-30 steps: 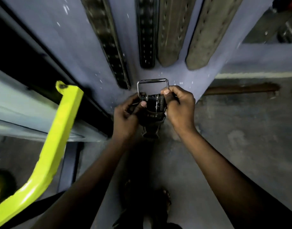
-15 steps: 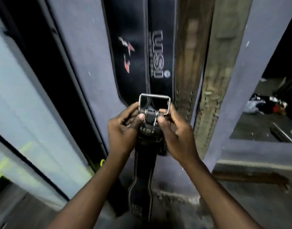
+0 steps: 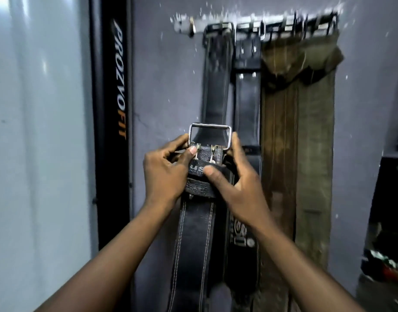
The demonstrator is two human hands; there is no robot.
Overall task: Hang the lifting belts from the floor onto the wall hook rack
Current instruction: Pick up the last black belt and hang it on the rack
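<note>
Head view: everything below is seen from this one camera.
Left hand (image 3: pixel 164 174): closed round the left side of the buckle end. The thumb is pressed on the leather beside the prongs, and the fingers are curled behind.
Right hand (image 3: pixel 238 188): wrapped round the right edge of the same end. The thumb is laid across the leather loop, and the forefinger is raised along the buckle's right side.
Belt (image 3: pixel 193 233): black leather with pale stitching, gripped by both hands. It is held up in front of the wall, well below the rack and not on a hook. The strap hangs straight down and is cut off by the bottom edge.
Buckle (image 3: pixel 210 136): a bright metal rectangle, held uppermost just above the thumbs.
Rack (image 3: pixel 249 23): a metal bar with hooks, fixed high on the wall and blurred.
Black belts (image 3: pixel 218 86): two are hung at the rack's left, directly behind the raised buckle.
Brown belt (image 3: pixel 279 131): hung next to the right.
Olive belt (image 3: pixel 315 143): hung furthest right, touching the brown one.
Wall (image 3: pixel 166 86): grey-blue, flecked with white.
Post (image 3: pixel 113 109): black, upright, lettered, just left of the wall.
Panel (image 3: pixel 36 131): pale and glossy, at far left.
</note>
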